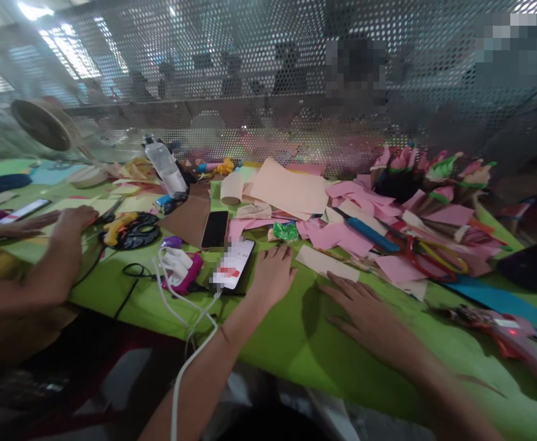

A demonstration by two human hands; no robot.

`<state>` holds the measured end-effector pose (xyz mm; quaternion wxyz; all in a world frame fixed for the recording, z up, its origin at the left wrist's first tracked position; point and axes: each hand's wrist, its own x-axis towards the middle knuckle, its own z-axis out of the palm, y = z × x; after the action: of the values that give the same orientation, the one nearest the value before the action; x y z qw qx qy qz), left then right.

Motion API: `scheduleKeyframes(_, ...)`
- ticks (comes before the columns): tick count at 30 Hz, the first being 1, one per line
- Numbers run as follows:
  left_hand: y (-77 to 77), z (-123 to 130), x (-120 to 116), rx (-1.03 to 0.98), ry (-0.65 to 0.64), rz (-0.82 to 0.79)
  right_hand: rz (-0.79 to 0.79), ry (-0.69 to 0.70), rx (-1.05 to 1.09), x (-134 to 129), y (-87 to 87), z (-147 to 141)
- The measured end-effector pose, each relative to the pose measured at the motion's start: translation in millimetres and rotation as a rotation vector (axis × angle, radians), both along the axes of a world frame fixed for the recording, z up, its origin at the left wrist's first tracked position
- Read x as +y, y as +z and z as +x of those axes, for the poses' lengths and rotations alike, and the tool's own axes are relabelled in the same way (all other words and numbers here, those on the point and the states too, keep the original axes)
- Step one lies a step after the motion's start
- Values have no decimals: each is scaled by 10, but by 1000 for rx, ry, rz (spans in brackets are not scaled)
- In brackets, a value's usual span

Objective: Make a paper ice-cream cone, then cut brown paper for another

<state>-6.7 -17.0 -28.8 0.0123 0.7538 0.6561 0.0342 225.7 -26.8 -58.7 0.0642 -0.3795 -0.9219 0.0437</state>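
Observation:
My left hand point(272, 275) lies palm down on the green tabletop, fingers stretched forward, just right of a lit phone point(239, 260) with a white cable plugged in. A shiny green wrapper point(285, 231) sits just beyond its fingertips. My right hand point(359, 309) reaches in from the right with fingers apart and nothing visible in them. Its fingertips are at the near edge of a pale paper strip point(326, 263); I cannot tell whether they touch it. Past both hands, pink paper pieces point(337, 236) lie in a loose heap, with blue-handled scissors point(371, 234) on top.
A pink glue gun point(511, 331) with a red light lies at the right. Red-handled scissors point(417, 254) and paper cones point(443, 168) are behind it. Leftward are a dark phone point(215, 229), a magenta case point(185, 272), a bottle point(167, 168) and a co-worker's hand point(78, 217).

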Motion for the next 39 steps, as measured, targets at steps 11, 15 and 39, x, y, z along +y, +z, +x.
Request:
scheduleKeyframes(11,84,-56,-27,-59,-57,7,-10,-7,-20,3,-4,-4)
scheduleKeyframes(15,44,-61,26,-41,-85,-34,-16,5,-20,19,3,0)
scheduleKeyframes(39,62,-78,-114,-129,-134,-26,-28,23,-18,19,31,12)
